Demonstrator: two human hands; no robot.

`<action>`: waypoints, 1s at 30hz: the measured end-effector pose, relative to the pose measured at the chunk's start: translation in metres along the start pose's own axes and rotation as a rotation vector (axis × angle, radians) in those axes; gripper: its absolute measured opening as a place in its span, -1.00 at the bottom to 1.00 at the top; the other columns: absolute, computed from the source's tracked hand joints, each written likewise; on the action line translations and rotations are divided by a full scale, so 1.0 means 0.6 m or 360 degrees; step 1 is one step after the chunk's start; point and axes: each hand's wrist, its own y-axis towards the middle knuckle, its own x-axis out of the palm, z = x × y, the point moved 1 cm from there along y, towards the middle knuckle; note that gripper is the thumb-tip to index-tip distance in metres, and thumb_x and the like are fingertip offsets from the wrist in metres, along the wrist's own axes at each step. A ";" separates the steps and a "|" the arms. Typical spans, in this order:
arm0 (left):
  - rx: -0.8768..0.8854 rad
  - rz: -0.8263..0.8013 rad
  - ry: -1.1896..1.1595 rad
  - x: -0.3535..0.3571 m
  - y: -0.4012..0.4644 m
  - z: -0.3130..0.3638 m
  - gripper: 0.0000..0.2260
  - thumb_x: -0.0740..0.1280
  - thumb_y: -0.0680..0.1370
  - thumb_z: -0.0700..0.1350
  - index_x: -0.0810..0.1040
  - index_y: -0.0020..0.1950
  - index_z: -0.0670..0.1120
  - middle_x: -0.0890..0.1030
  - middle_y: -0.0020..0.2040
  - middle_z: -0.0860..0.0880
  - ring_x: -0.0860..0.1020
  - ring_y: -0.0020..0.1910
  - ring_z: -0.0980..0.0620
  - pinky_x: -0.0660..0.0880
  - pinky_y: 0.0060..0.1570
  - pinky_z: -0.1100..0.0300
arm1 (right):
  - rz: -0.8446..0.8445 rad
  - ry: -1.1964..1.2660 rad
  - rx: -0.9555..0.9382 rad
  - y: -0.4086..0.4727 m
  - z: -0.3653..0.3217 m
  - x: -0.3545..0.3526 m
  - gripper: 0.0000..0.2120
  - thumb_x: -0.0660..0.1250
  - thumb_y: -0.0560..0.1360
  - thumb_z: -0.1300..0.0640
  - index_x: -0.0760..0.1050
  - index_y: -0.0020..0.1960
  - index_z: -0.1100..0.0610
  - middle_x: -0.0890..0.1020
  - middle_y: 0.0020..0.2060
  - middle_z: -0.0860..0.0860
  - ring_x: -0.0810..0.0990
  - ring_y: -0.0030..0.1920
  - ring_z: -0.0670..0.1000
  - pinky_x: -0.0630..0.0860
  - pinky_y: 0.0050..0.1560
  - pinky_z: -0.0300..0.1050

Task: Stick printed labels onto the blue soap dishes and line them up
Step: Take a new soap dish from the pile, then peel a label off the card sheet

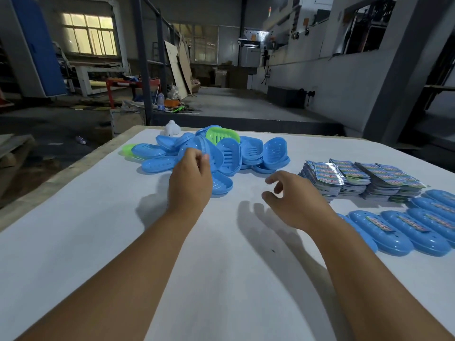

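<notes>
A loose pile of blue soap dishes (251,151) lies at the far middle of the white table (73,242). My left hand (190,180) reaches into the pile, its fingers curled on the rim of a tilted blue dish (214,153). Another blue dish (222,184) lies just right of that hand. My right hand (293,200) hovers above the table with fingers apart and nothing in it, left of the stacks of printed labels (357,178). A row of labelled blue dishes (403,232) lies along the right edge.
Two green dishes (222,135) (129,148) are mixed into the pile. A small white object (172,129) stands at the table's far edge. Beyond the table is a workshop floor with machines and boards.
</notes>
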 end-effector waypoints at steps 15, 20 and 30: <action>-0.0627 -0.0635 -0.0230 -0.028 -0.027 0.012 -0.79 0.26 0.59 -0.01 0.60 -0.13 -0.08 0.64 -0.31 0.03 0.57 -0.24 -0.06 0.49 -0.24 0.11 | -0.0157 0.0480 -0.0367 -0.006 -0.014 0.013 -0.43 0.48 0.39 -0.29 0.39 0.34 -0.27 0.59 0.14 -0.20 0.57 0.09 -0.13 0.56 0.15 -0.06; 0.0153 -0.0906 0.0168 -0.025 -0.054 0.016 -0.79 0.40 0.52 0.11 0.61 0.13 0.15 0.57 0.07 0.14 0.49 0.09 0.12 0.39 0.08 0.19 | -0.0392 0.0239 -0.0287 -0.010 -0.008 0.023 -0.41 0.44 0.30 -0.39 0.41 0.27 -0.28 0.60 -0.01 -0.21 0.59 -0.03 -0.18 0.49 -0.11 -0.23; 0.0309 -0.1163 0.0383 -0.026 -0.055 0.018 -0.72 0.40 0.50 0.14 0.57 0.20 0.16 0.56 0.11 0.11 0.46 0.18 0.06 0.43 0.23 0.02 | -0.0440 0.0121 -0.0307 -0.010 -0.006 0.031 -0.34 0.46 0.29 -0.40 0.47 0.34 -0.22 0.58 0.21 -0.17 0.52 0.06 -0.10 0.41 -0.02 -0.19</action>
